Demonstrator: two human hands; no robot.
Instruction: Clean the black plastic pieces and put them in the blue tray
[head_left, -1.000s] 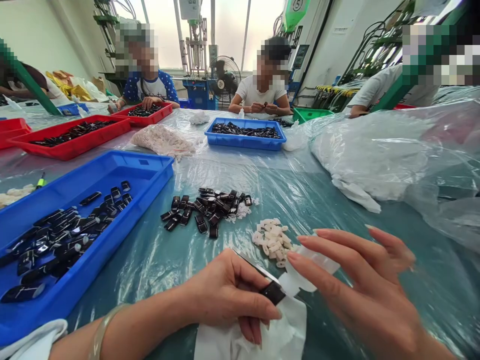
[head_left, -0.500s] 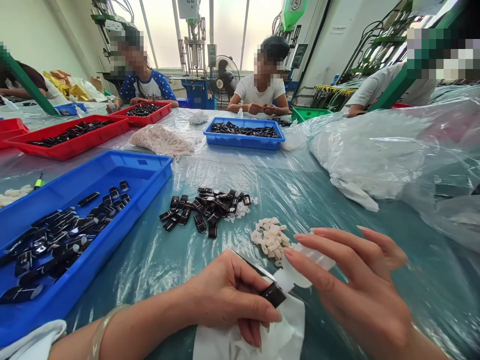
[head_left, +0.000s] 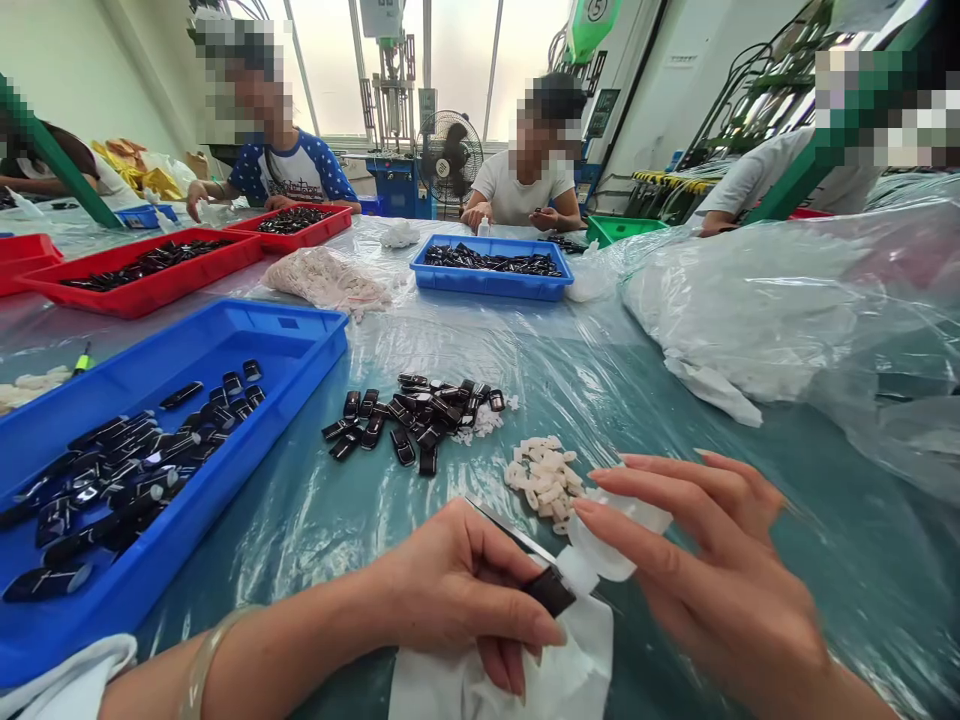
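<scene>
My left hand (head_left: 480, 590) is closed around a small glossy black plastic piece (head_left: 551, 592), pinched between thumb and fingers. A thin silver metal tool (head_left: 517, 530), possibly tweezers, runs along the top of that hand; its grip is hidden. My right hand (head_left: 720, 560) has its fingers stretched out and spread, with the thumb out of sight. Translucent white material (head_left: 626, 530) shows behind its fingertips; a whitish part (head_left: 579, 568) meets the end of the black piece. Whether my right hand grips it is hidden. White paper (head_left: 502, 680) lies below my left hand.
Small white rings (head_left: 546, 478) and black pieces (head_left: 420, 415) are heaped ahead. A large blue tray (head_left: 300, 325) of black parts stands left; another blue tray (head_left: 491, 285) is farther off. Plastic bags (head_left: 750, 290) bulge at right. Co-workers (head_left: 525, 180) sit across the table.
The whitish part by the black piece has shifted slightly right. My right fingers have moved a little. Across the table, two co-workers' hands have moved apart; the view has shifted slightly.
</scene>
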